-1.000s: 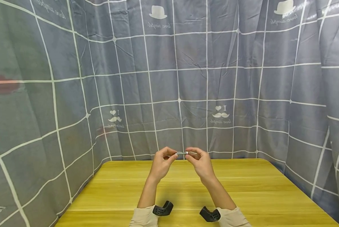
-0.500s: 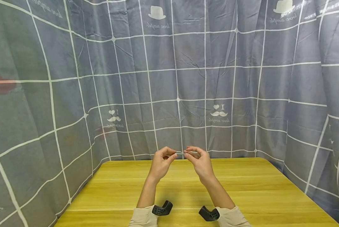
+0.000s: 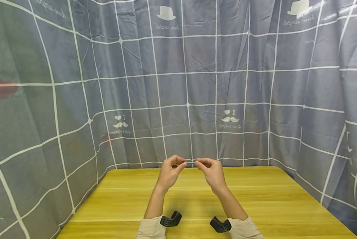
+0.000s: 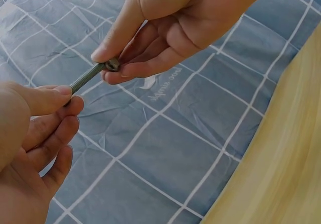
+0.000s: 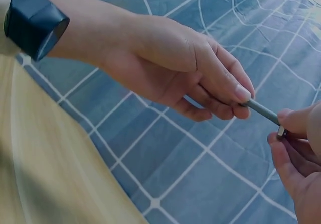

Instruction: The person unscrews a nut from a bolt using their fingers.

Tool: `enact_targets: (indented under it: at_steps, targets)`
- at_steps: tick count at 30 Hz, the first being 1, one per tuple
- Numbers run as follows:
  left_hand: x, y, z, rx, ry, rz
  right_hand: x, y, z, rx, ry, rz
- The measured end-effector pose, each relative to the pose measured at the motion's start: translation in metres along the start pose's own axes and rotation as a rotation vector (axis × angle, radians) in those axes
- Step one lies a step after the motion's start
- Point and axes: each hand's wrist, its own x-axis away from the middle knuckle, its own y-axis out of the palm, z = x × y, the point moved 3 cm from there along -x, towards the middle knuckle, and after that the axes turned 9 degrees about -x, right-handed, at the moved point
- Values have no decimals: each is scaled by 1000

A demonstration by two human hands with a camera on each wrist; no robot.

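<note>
A thin grey threaded bolt (image 4: 86, 78) is held level between both hands, above the table's far side. My left hand (image 3: 169, 172) pinches one end between thumb and fingers, which hide that end. At the other end sits a small hex nut (image 4: 113, 65), also visible in the right wrist view as a shiny nut (image 5: 281, 132). My right hand (image 3: 211, 172) has its thumb and fingertips on this nut. In the left wrist view the right hand's thumb (image 4: 108, 50) lies along the bolt just beside the nut.
Below the hands lies a yellow wood-grain table (image 3: 121, 202). A grey curtain (image 3: 172, 89) with white grid lines surrounds its back and sides. Black wrist mounts (image 3: 171, 219) sit at both beige sleeves (image 3: 151, 229).
My right hand's index finger has come down slightly and its fingertips have shifted around the nut. My left hand has kept its place and its pinch on the bolt.
</note>
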Motion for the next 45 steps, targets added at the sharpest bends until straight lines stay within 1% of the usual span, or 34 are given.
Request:
enact_targets:
  at_steps: [5,8,11,14,18,21,24,26,28,33,37,41,45]
  targets:
    - [1,2,-9,-32,-6,2,-1,-11,9,149,-39,-23]
    - [3,2,-17,-64,-19,3,-1,-22,20,251,-29,-27]
    - [7,3,-28,-87,-57,-13,-1,-33,33,339,-16,-57]
    - [12,4,-43,-107,-101,-39,-1,-42,46,412,3,-105]
    - [21,8,-62,-112,-148,-65,-2,-52,60,491,-22,-170]
    - [28,11,-74,-82,-204,-83,-2,-59,69,506,-33,-217]
    - [34,16,-87,-44,-265,-99,-2,-66,80,498,4,-256]
    - [37,19,-95,-33,-294,-114,0,-72,89,489,39,-269]
    - [40,23,-103,-36,-327,-134,1,-78,98,483,72,-263]
    - [49,30,-121,-61,-389,-168,7,-90,119,496,112,-244]
    - [56,30,-128,-85,-397,-173,12,-95,129,525,132,-225]
    - [58,26,-132,-129,-374,-160,15,-101,135,557,117,-194]
    - [57,20,-135,-191,-329,-146,17,-108,140,587,127,-160]
